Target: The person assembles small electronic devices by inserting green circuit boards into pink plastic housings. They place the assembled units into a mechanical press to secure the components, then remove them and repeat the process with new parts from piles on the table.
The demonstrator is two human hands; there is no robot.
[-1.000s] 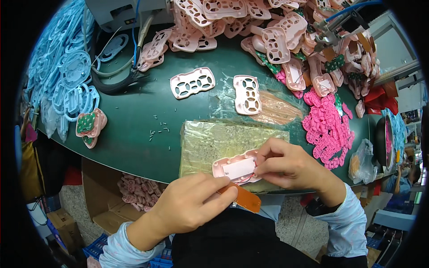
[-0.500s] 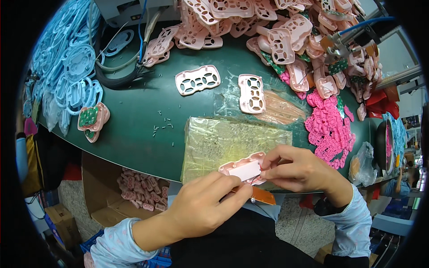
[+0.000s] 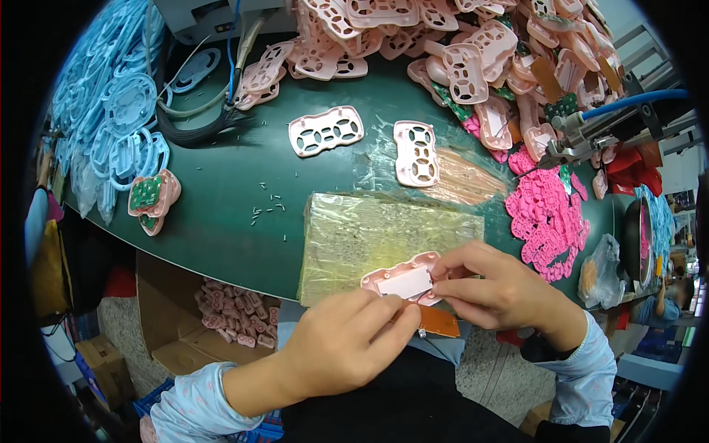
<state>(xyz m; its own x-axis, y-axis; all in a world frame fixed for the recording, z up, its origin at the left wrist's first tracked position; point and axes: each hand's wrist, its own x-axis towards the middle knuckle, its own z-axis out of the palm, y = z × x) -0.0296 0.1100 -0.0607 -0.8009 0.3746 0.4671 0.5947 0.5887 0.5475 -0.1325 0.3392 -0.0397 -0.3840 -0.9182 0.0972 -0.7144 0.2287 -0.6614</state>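
Note:
A pale pink plastic shell (image 3: 373, 278) with a raised rectangular compartment (image 3: 405, 283) lies open-side up at the front of the film-wrapped block. My right hand (image 3: 498, 289) pinches the shell's right end, where thin wires show beside the compartment. Just in front, my left hand (image 3: 347, 336) is closed, its thumb and fingers pinched together at the corner of an orange-brown circuit board (image 3: 441, 322). That board hangs off the block's front edge, and thin wires run between it and the shell. The left fingertips partly hide the wires and the board's near corner.
Two pink cover plates (image 3: 326, 131) lie on the green table (image 3: 221, 184) beyond the yellowish block (image 3: 332, 229). Small screws (image 3: 269, 207) are scattered to the left. Pink shells (image 3: 487, 44), magenta keypads (image 3: 546, 214) and a metal arm with a blue hose (image 3: 591, 140) are at the right.
The metal arm at the right has come down and forward, its thin tip now over the magenta keypads. The circuit board has turned slightly, showing more of its face. My hands have barely shifted.

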